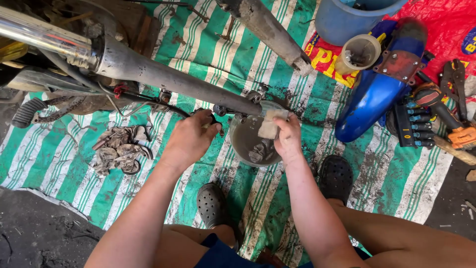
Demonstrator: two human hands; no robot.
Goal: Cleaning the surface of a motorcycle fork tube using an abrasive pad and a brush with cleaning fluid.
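Observation:
My left hand (191,136) is closed around a small dark part at the lower end of a grimy metal fork tube (173,79) that runs in from the upper left. My right hand (287,136) grips a pale beige sponge (270,126) over a round bowl (243,144) of murky grey liquid with dark bits lying in it. The bowl stands on a green-and-white striped mat (208,49), just below the tube's end. Both hands are close together at the bowl's rim.
A dirty rag (119,149) lies left of my hands. A blue fender (382,94), a socket set (414,124), an orange power tool (448,124), a blue bucket (347,20) and a beige cup (359,52) sit at the right. My feet in dark clogs (213,203) rest on the mat.

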